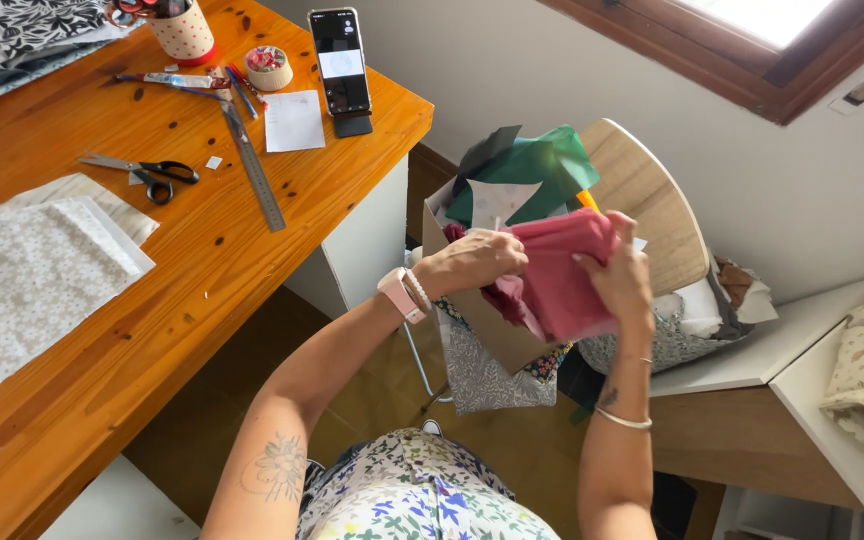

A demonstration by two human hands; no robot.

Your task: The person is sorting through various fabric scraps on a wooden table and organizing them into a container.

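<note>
Pink fabric (562,275) gripped in both my hands, left hand (472,262) and right hand (617,280) closed on it, over cardboard box (472,320) of scraps beside wooden table (202,250).

Illumination was bright, diffuse daylight entering from the window (752,40) at upper right. Shadows were soft. Focus was sharp throughout; wide-angle distortion bent lines at the edges.

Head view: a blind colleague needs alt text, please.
Both hands, left hand and right hand, grip a pink fabric piece over a cardboard box of scraps; scissors lie on the wooden table.
</note>
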